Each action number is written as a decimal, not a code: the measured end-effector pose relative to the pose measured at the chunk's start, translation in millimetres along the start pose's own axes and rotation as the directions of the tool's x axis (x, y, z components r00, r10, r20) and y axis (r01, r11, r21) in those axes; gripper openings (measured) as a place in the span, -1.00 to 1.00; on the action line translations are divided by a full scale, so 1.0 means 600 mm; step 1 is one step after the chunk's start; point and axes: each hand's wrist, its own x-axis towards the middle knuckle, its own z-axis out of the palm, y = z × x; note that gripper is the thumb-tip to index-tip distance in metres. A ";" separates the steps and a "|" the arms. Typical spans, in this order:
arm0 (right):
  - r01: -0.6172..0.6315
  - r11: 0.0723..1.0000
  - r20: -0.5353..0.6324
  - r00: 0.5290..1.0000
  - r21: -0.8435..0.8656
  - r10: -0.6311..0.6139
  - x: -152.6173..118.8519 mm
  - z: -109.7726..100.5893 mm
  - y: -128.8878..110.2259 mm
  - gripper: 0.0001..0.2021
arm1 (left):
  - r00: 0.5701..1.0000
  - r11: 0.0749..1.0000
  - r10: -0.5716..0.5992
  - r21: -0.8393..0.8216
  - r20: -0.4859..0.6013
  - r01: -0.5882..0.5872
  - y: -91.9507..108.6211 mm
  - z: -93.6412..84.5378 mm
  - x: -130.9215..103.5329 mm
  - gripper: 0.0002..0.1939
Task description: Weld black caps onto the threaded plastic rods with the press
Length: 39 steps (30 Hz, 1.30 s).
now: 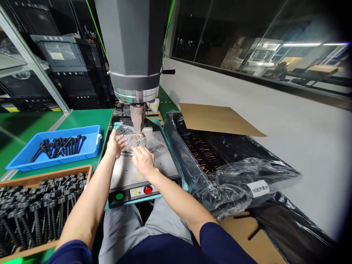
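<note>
My left hand [117,144] is held just left of the metal fixture [139,139], palm turned inward and fingers spread, with nothing in it. At the front of that fixture, my right hand [143,160] has its fingers bent and pressed together. Whatever lies under those fingertips is hidden or too small to name. Directly above stands the metal horn [138,118] of a large grey press machine [134,47]. Clear plastic film [156,144] lies around the fixture on the machine's metal base plate [162,163].
On the left, a blue tray [95,146] holds black long-stemmed parts, and a brown box [89,170] holds many more. A green button [119,196] and a red button [147,190] sit on the front edge. Plastic-lined cartons [198,176] and a cardboard sheet [220,119] are on the right.
</note>
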 end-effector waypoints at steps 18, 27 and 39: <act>-0.419 0.721 -0.203 0.771 0.552 0.604 -0.096 -0.023 0.143 -0.74 | 0.962 0.949 -0.034 0.312 0.270 -0.054 -0.062 -0.039 -0.150 -0.65; -0.585 -0.560 0.806 0.350 0.586 0.478 -0.069 -0.031 0.184 -0.65 | 0.991 0.995 0.034 -0.098 0.131 -0.021 -0.051 -0.060 -0.169 -0.79; -0.447 -0.662 0.772 0.538 0.602 0.339 0.006 0.007 0.177 -0.79 | 0.997 0.996 0.003 -0.089 0.083 0.004 -0.061 -0.098 -0.168 -0.77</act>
